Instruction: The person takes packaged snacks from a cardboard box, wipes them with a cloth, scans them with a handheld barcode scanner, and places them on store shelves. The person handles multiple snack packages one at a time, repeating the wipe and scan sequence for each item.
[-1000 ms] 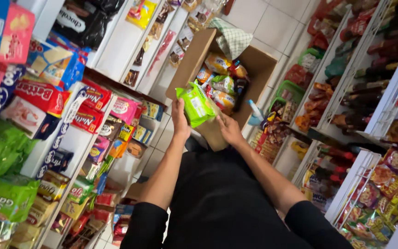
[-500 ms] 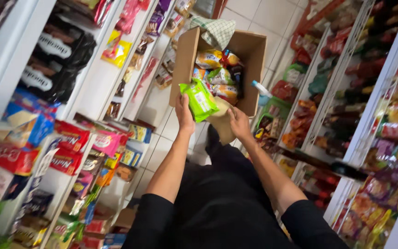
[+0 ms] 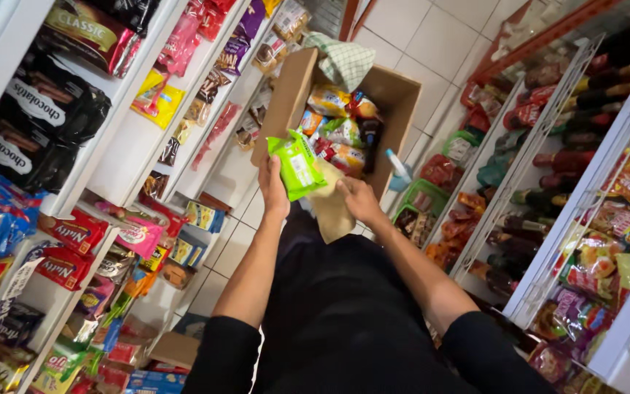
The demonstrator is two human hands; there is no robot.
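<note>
My left hand (image 3: pixel 273 186) grips a bright green snack packet (image 3: pixel 297 164) by its left edge, held up in front of me. My right hand (image 3: pixel 359 199) holds a beige cloth (image 3: pixel 329 206) that hangs below the packet and touches its lower side. Just beyond both hands stands an open cardboard box (image 3: pixel 288 93) on the tiled floor, filled with several colourful snack bags (image 3: pixel 332 131). A checked green and white cloth (image 3: pixel 342 60) is draped over the box's far rim.
White shelves (image 3: pixel 122 157) on my left carry chocolate bars, biscuit packs and snack bags. On my right a wire rack (image 3: pixel 541 153) holds bottles and sachets. A blue spray bottle (image 3: pixel 399 166) and green baskets (image 3: pixel 423 201) sit beside the box.
The view has swung along the left shelves. Both hands keep the green packet and the cloth in front of the box, in about the same place.
</note>
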